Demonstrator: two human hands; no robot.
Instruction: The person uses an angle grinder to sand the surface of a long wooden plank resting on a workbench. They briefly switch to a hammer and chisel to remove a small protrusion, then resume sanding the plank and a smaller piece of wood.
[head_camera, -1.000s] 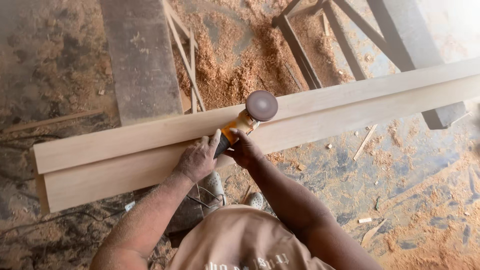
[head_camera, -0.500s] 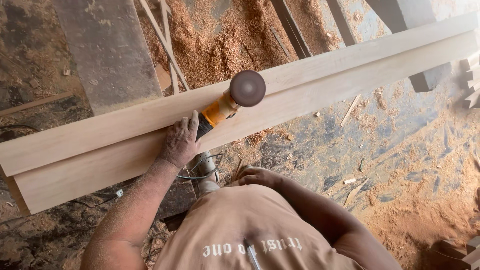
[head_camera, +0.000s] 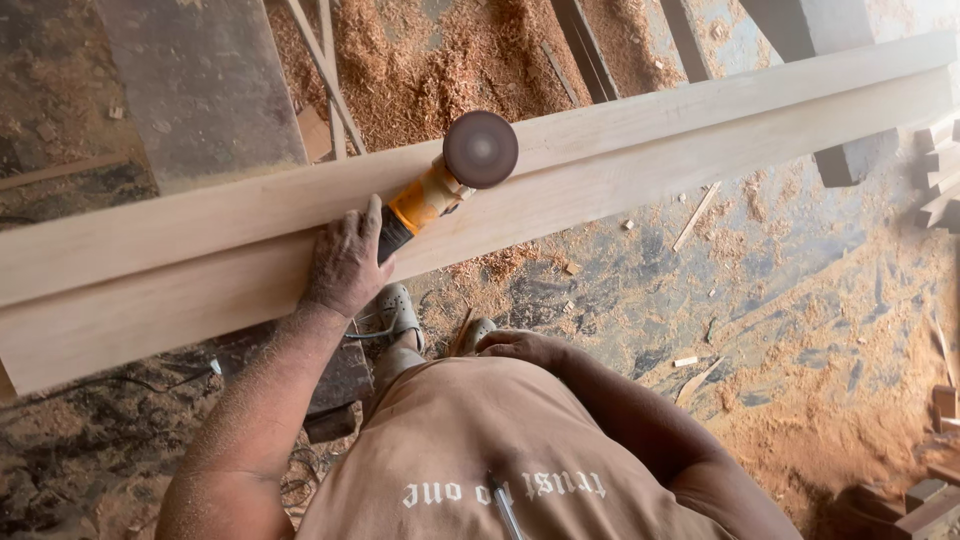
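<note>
The yellow disc sander (head_camera: 440, 190) is gripped at its dark rear handle by the left hand (head_camera: 345, 262), disc laid flat on the pale boards (head_camera: 620, 150). The right hand (head_camera: 520, 347) rests loosely at the waist, holding nothing. The tool is judged rigid, fairly heavy and nose-weighted; the rear handle is the sound grip. The boards are judged stiff and dust-slick.

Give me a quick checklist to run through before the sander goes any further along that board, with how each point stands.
1. Left hand grips the sander handle: ok.
2. Right hand on the tool: not ok, it rests by the waist.
3. Sanding disc flat on the long board: cannot tell.
4. Cord away from the disc: ok, it hangs below the board.
5. Floor footing: not ok, littered with sawdust and offcuts.
</note>
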